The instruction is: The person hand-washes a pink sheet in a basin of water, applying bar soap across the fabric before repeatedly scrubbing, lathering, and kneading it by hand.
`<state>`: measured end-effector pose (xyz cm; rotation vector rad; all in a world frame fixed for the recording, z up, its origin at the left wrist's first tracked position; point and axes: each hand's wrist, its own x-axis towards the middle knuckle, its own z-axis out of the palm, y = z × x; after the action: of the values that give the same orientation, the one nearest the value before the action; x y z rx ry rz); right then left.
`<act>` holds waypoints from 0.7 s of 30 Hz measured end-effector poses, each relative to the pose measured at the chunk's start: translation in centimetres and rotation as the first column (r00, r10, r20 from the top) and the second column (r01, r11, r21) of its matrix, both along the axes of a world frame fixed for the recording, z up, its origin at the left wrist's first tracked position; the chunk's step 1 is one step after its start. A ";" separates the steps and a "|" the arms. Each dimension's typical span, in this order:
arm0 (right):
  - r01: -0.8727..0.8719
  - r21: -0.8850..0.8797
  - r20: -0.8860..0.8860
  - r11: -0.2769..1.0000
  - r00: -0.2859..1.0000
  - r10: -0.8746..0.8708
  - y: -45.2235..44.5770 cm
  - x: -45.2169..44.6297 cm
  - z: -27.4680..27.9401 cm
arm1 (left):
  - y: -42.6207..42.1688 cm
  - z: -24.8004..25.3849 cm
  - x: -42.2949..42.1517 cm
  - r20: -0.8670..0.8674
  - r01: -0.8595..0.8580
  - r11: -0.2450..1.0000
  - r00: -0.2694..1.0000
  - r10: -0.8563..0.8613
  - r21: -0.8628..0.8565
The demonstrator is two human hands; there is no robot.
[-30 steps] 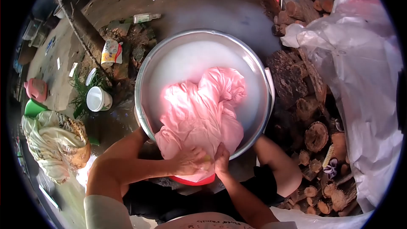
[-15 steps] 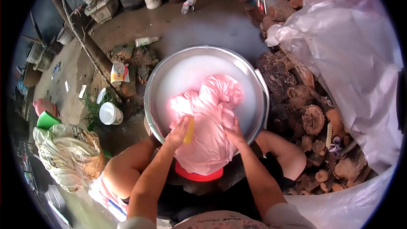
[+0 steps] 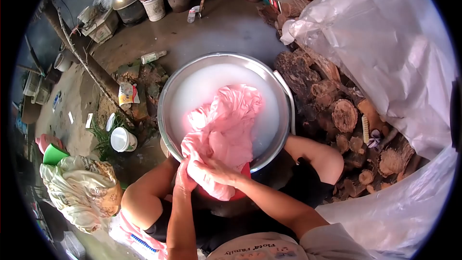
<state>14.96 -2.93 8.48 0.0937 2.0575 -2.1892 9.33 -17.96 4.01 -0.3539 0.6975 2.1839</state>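
Head view. Take the centre of the metal basin (image 3: 226, 56) as the clock centre, with 12 o'clock pointing away from you.

Hands: your left hand (image 3: 184, 175) and right hand (image 3: 209, 169) meet at 7 o'clock, near the rim. The left has its fingers curled round a bunched edge of the pink cloth (image 3: 226, 125); the right crosses over beside it, fingers partly bent and gripping the cloth. Whether a small item is hidden inside your grip cannot be told.

Progress: judge the work as under way. The cloth extends from inside the basin, toward 1 o'clock, over the rim at 6 o'clock, above a red plastic piece (image 3: 245, 169). Its near end is out; the larger part is not. No finished section can be confirmed.

Containers: the basin holds cloudy water (image 3: 190, 86) and most of the cloth. The white tub (image 3: 123, 140), between 8 and 9 o'clock, shows no discernible contents.
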 end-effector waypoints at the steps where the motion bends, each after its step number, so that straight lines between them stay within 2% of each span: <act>1: -0.092 -0.002 0.109 0.996 0.990 0.092 1.4 -0.2 -0.8 | 0.3 -0.4 -0.2 -0.036 0.060 0.997 0.997 -0.062 -0.047; 3: -0.264 -0.045 0.313 0.963 0.912 0.265 4.6 -1.5 -1.5 | 0.8 -0.5 -1.6 -0.102 0.177 0.971 0.976 -0.194 -0.160; 4: -0.105 0.096 0.381 0.990 0.922 0.061 6.4 -2.0 1.7 | 2.3 2.0 -2.0 -0.175 0.246 0.950 0.944 -0.280 -0.194; 5: 0.049 0.246 0.415 0.968 0.897 -0.151 7.6 -2.6 4.7 | 3.1 3.4 -2.5 -0.261 0.280 0.909 0.894 -0.364 -0.308; 6: 0.340 0.272 0.299 0.900 0.859 -0.415 8.5 -3.2 0.5 | 3.9 4.1 -3.2 -0.261 0.330 0.844 0.847 -0.462 -0.424; 7: 0.521 0.518 -0.026 0.679 0.803 -0.596 8.8 -3.7 -3.3 | 4.6 4.2 -3.8 -0.248 0.369 0.763 0.793 -0.556 -0.530; 8: 0.507 0.240 0.070 0.828 0.841 -0.536 8.1 -3.8 -6.1 | 5.5 2.7 -4.2 -0.211 0.392 0.757 0.801 -0.560 -0.524; 9: 0.461 -0.068 0.140 0.885 0.883 -0.449 7.3 -4.0 -7.8 | 6.6 2.6 -4.4 -0.182 0.385 0.725 0.802 -0.569 -0.571; 11: 0.459 -0.027 0.123 0.888 0.883 -0.453 6.0 -3.7 -6.6 | 7.9 -0.2 -4.8 -0.050 0.353 0.852 0.914 -0.402 -0.387; 14: 0.445 0.031 0.103 0.895 0.889 -0.446 3.7 -2.8 -1.5 | 6.9 -0.2 -5.2 -0.016 0.399 0.842 0.901 -0.434 -0.363; 15: 0.441 0.051 0.099 0.896 0.891 -0.443 3.6 -2.8 -1.2 | 6.2 0.7 -4.8 -0.037 0.355 0.873 0.921 -0.388 -0.334; 17: 0.294 -0.205 0.098 0.933 0.955 -0.280 5.7 -3.6 -6.5 | 4.8 1.5 -3.9 -0.123 0.225 0.958 0.961 -0.248 -0.177; 18: 0.340 -0.146 0.166 0.929 0.934 -0.316 6.9 -5.0 -1.8 | 4.1 0.5 -3.4 -0.113 0.175 0.961 0.973 -0.202 -0.215; 19: 0.452 -0.149 0.166 0.880 0.888 -0.428 8.8 -6.6 -5.1 | 4.2 0.2 -2.8 -0.130 0.123 0.972 0.980 -0.151 -0.200; 20: 0.619 0.186 0.193 0.763 0.739 -0.646 10.3 -8.8 -5.7 | 4.3 0.2 -2.2 -0.142 0.094 0.971 0.982 -0.127 -0.219; 21: 0.620 0.435 0.185 0.653 0.648 -0.739 12.9 -11.2 -8.8 | 4.4 0.1 -1.7 -0.158 0.065 0.970 0.982 -0.104 -0.235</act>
<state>3.81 9.99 -0.34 1.4357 2.3811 -1.8597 7.60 -13.56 4.16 -0.2524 1.0460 2.0727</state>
